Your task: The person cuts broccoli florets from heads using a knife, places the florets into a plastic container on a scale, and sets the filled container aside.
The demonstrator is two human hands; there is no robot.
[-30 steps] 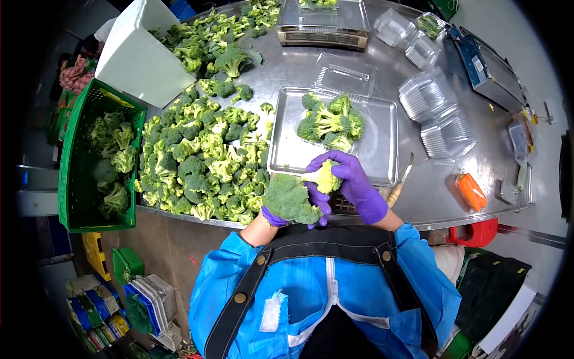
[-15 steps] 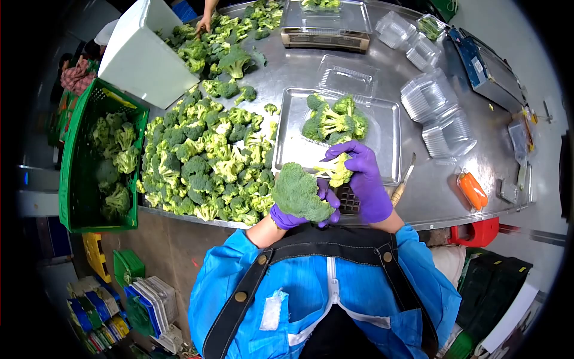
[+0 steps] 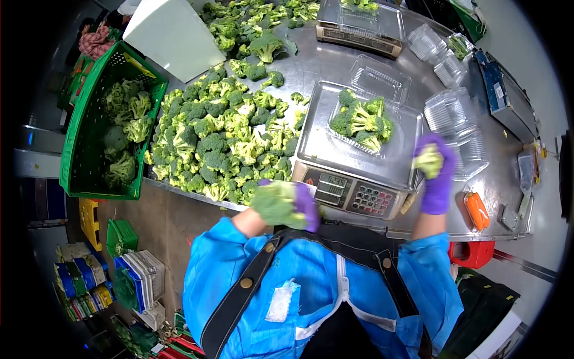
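— What's worn up top?
— A bright blue jacket (image 3: 221, 269) with long sleeves, closed by a white zip (image 3: 342, 287) down the front.
— And over it?
— A black apron (image 3: 341, 335). Its straps (image 3: 254, 272) are broad and set with round, brass-coloured studs (image 3: 246, 283).
— The hands?
— Purple gloves (image 3: 441, 194) on both the left hand (image 3: 307, 207) and the right hand (image 3: 437, 182).
— That pale bit on the chest?
— A small clear patch (image 3: 280, 302), perhaps a plastic tag; it's too blurred to read.
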